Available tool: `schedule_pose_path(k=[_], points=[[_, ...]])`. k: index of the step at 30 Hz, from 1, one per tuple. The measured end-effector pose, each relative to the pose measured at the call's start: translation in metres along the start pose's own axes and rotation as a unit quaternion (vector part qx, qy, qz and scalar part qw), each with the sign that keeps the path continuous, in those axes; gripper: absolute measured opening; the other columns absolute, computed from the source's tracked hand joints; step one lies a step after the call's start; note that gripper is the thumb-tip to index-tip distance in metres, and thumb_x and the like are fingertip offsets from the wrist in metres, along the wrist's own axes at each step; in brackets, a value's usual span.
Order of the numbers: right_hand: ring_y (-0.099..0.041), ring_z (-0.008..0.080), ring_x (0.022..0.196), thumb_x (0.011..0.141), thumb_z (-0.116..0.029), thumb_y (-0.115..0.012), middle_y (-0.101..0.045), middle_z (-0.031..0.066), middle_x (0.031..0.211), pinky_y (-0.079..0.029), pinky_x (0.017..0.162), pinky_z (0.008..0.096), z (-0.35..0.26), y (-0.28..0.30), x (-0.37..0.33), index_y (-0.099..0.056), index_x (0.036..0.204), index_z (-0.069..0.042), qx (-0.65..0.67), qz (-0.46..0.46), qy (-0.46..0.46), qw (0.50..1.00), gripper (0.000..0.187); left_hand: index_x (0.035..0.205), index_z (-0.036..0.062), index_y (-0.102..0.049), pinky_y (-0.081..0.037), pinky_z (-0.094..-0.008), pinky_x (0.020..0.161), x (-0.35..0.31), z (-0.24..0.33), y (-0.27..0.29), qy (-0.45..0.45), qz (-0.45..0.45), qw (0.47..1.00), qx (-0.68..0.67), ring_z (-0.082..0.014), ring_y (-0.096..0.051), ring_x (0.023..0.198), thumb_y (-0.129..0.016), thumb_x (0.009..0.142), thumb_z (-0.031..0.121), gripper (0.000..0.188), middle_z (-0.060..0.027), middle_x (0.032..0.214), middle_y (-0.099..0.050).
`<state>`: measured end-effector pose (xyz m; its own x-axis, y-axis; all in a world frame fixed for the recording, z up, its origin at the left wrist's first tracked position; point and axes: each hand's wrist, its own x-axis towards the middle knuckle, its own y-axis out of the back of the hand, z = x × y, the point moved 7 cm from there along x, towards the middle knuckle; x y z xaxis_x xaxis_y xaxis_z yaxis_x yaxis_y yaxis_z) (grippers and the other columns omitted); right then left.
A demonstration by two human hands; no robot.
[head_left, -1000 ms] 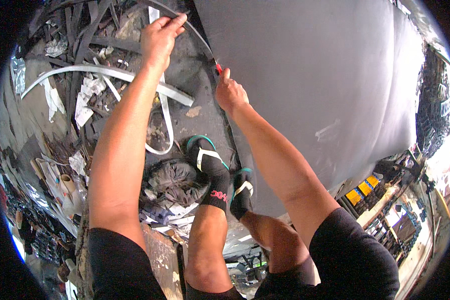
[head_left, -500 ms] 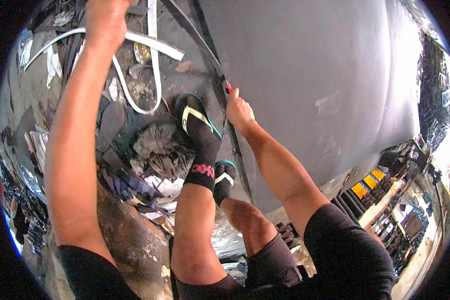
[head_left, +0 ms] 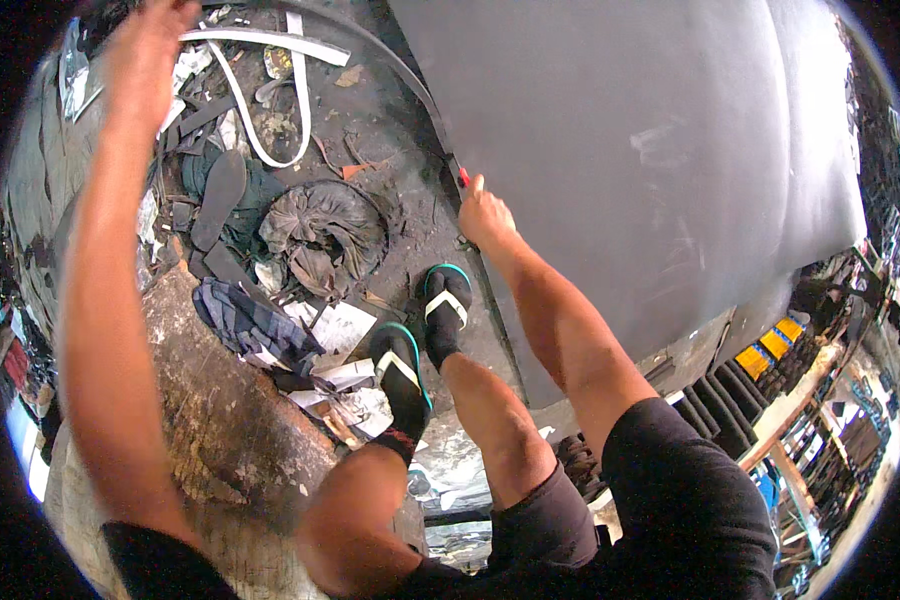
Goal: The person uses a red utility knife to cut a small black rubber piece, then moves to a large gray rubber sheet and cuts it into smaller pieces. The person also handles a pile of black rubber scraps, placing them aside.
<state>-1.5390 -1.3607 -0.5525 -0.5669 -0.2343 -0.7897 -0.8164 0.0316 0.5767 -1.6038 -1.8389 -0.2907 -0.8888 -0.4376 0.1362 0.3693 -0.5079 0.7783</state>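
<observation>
My right hand (head_left: 487, 215) is closed around a small red-handled knife (head_left: 464, 178) at the left edge of a large dark grey sheet (head_left: 590, 130). A narrow dark strip (head_left: 395, 65) curves away from that edge toward the top of the view. At the upper left, my left hand (head_left: 148, 62) is raised and smeared by motion, its fingers near the top rim. Beside it lies a white strip (head_left: 305, 110) bent in a loop. Whether the left fingers hold anything cannot be made out.
Scraps litter the floor on the left: a crumpled dark cloth bundle (head_left: 320, 235), a dark sole-shaped piece (head_left: 220, 198), a checked cloth (head_left: 255, 325) and papers (head_left: 342, 335). My feet, in flip-flops (head_left: 448, 295), stand left of the sheet. Shelving (head_left: 790, 450) stands at lower right.
My left hand has swung left, away from the sheet. One foot has stepped back toward me. My right hand stays at the sheet's edge with the knife.
</observation>
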Motion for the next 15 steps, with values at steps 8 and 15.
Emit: schedule_pose_path(k=[8,15], points=[[-0.067,0.0521,0.087,0.097,-0.014,-0.044,-0.066,0.0362,0.089,-0.053,0.077,0.0582,-0.103,0.088,0.021,-0.037,0.109,0.006,0.070,0.115,0.132,0.982,0.024,0.133,-0.0022,-0.058,-0.043,-0.0361,0.104,-0.193,-0.088,-0.364,0.438,-0.116,0.844,-0.286,-0.0271,-0.058,0.120,-0.069,0.094,0.026,0.050,-0.0190,0.129,-0.061],[-0.066,0.0538,0.083,0.102,-0.022,-0.044,-0.065,0.0370,0.087,-0.052,0.075,0.0596,-0.057,0.081,0.056,-0.038,0.110,0.003,0.053,0.127,0.098,0.986,0.027,0.120,-0.0078,-0.061,-0.046,-0.0426,0.098,-0.165,0.008,-0.400,0.473,-0.153,0.790,-0.358,-0.0321,-0.060,0.116,-0.071,0.092,0.027,0.045,-0.0253,0.126,-0.063]])
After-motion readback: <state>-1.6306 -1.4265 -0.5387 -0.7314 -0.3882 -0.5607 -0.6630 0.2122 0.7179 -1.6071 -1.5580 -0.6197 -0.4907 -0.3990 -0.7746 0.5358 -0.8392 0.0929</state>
